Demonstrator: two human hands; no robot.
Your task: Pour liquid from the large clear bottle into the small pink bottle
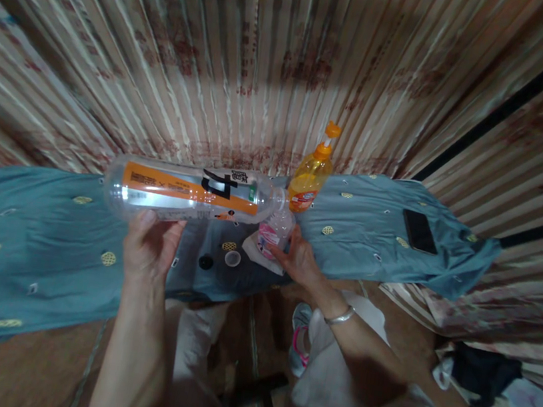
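My left hand (152,241) is closed around the lower part of a large clear plastic bottle (192,192) with an orange and silver label. The bottle lies nearly level in the air, its neck pointing right. That neck meets the top of a small clear bottle (272,230) with a pink label; whether liquid passes between them I cannot tell. My right hand (299,258) grips the small bottle, which stands on a folded white cloth (252,248). On the blue cover nearby lie a dark cap (206,262) and a pale, translucent cap (232,258).
Behind the small bottle stands an orange pump bottle (309,178) of yellow liquid. A black phone (420,231) lies at the right on the blue patterned cover (70,229). A pleated curtain (281,63) hangs right behind. Dark bags (484,375) are at the lower right.
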